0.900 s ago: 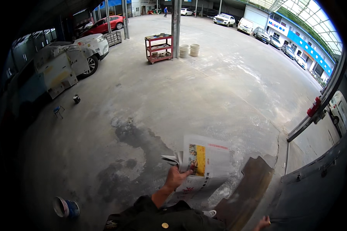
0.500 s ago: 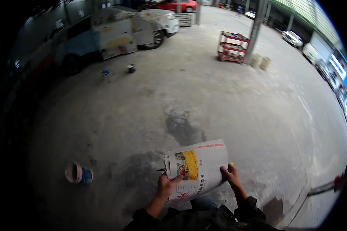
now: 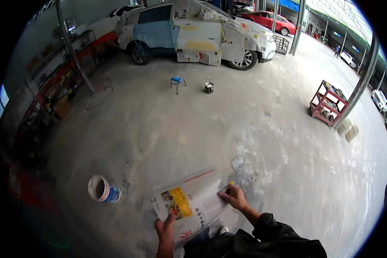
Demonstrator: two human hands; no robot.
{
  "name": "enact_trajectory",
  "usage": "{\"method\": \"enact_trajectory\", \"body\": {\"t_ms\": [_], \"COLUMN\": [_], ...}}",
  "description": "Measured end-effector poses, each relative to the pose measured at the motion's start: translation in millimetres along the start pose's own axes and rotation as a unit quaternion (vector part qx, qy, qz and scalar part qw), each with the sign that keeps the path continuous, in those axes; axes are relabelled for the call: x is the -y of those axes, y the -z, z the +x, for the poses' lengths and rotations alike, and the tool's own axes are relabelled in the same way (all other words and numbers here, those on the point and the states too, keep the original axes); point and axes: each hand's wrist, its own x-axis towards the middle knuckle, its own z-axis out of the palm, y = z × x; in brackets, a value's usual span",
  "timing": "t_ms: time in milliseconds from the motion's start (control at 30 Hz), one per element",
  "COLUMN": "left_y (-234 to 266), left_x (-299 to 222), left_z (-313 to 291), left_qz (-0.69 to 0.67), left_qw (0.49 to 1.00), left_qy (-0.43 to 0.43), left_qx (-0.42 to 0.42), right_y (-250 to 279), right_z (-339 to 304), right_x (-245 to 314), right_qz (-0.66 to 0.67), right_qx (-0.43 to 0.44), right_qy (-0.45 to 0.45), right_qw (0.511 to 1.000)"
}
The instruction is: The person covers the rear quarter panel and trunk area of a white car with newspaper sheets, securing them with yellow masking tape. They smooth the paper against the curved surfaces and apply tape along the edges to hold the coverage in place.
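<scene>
A folded newspaper (image 3: 208,200) with a yellow picture and red and black print is stretched between my hands, low in front of me. My left hand (image 3: 165,228) grips its lower left edge, thumb on the printed side and the other fingers mostly hidden behind. Pinching the right edge is my right hand (image 3: 235,197). A small yellow thing (image 3: 231,183) peeks out by its fingers; what it is I cannot make out. To the left, a white and blue bucket (image 3: 112,193) stands on the concrete floor (image 3: 180,133).
Ahead stands a car (image 3: 198,41) partly covered in paper and sheeting. Before it are a small stool (image 3: 177,81) and a dark can (image 3: 209,88). At right, a red tool cart (image 3: 329,103) stands by a post (image 3: 360,86) and pale buckets (image 3: 351,133). Shelves (image 3: 58,90) line the left side.
My view has swung left, so the car and the stool now sit further right in it. Both hands still hold the newspaper, which is tilted more.
</scene>
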Motion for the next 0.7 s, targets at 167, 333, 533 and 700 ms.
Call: {"method": "enact_trajectory", "body": {"t_ms": [167,333,533,700], "left_y": [-25,-39,-90,-103], "left_x": [-4,-17,-87,-63], "left_z": [205,398,687,873], "left_qz": [-0.013,0.002,0.05,0.074], "left_qw": [0.995,1.0,0.997,0.991], "left_qy": [0.045,-0.015,0.055,0.1], "left_qx": [-0.085,-0.025,0.013,0.04], "right_y": [-52,-93,-150,-186], "right_z": [238,405,656,815], "right_x": [34,77,86,68], "right_qz": [-0.127,-0.166,0.027,0.086], "right_qx": [0.044,-0.027,-0.104,-0.107], "right_qy": [0.015,0.02,0.001,-0.086], "right_qw": [0.991,0.986,0.994,0.987]}}
